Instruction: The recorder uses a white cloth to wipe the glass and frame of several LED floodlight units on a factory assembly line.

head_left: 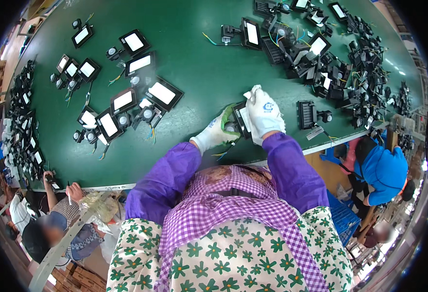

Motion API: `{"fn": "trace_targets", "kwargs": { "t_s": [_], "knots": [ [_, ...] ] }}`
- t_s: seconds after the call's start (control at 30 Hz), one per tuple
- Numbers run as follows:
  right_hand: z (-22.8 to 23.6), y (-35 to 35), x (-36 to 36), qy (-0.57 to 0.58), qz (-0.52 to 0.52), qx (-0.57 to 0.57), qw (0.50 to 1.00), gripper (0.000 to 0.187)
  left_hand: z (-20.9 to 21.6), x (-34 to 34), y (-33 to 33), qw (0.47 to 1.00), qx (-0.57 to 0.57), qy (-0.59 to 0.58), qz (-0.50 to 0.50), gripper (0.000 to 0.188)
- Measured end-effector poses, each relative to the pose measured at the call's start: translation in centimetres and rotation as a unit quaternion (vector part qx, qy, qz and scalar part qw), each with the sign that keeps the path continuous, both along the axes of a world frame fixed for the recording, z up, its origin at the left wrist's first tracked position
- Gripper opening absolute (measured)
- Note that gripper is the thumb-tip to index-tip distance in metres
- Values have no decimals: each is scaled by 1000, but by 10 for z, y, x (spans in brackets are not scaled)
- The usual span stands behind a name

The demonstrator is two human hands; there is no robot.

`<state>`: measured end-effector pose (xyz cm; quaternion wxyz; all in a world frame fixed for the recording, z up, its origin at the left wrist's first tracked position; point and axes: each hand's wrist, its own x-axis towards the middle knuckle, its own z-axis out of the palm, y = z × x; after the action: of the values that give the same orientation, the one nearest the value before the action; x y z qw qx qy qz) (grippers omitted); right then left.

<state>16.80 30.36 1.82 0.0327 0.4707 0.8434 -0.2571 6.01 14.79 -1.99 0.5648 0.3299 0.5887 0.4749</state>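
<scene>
My left hand [215, 131], in a white glove with green on the fingers, grips a small black floodlight [243, 120] with a round sensor near the table's front edge. The lamp stands tilted, its pale panel toward my right hand. My white-gloved right hand [265, 112] is closed against the panel side, fingers bunched. A whitish bit shows at its fingertips, but I cannot tell whether it is cloth or glove. Coloured wire ends [220, 155] hang below my left hand. Another floodlight [307, 115] lies back up to the right, its sensor beside it.
Several floodlights with sensors [123, 100] lie face up on the green table [194, 63] at left. A dense heap of floodlights [328, 73] fills the right side, and more line the far left edge. Co-workers sit at lower left [73, 219] and right [384, 168].
</scene>
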Motion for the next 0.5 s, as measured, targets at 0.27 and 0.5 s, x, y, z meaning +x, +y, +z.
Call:
{"fn": "trace_targets", "kwargs": {
  "t_s": [0.27, 0.5],
  "knots": [
    [1, 5, -1, 108, -56, -166, 979, 24, -16, 2, -1, 999, -33, -14, -7, 96],
    [25, -21, -15, 107, 109, 18, 988, 19, -18, 2, -5, 998, -11, 62, -12, 99]
  ]
}}
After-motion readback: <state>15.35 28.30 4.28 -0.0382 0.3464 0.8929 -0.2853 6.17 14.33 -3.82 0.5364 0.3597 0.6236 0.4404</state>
